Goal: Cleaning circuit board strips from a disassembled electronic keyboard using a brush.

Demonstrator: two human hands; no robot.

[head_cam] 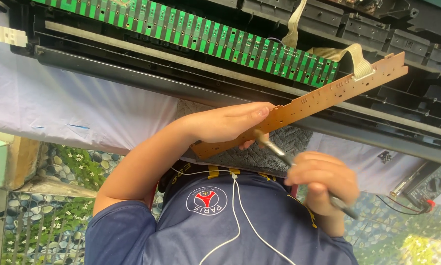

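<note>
Our left hand grips the long brown board, tilted just below the green board inside the opened black keyboard case. Our right hand is closed round a brush, blurred, its tip touching the brown board's underside near the left hand. A ribbon cable joins both boards.

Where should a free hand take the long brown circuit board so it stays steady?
Grip the brown circuit board by its long thin edges around the middle, coming from the near side. It is a narrow strip, tilted, with the left hand holding its lower end and a ribbon cable tethering the far end.
</note>
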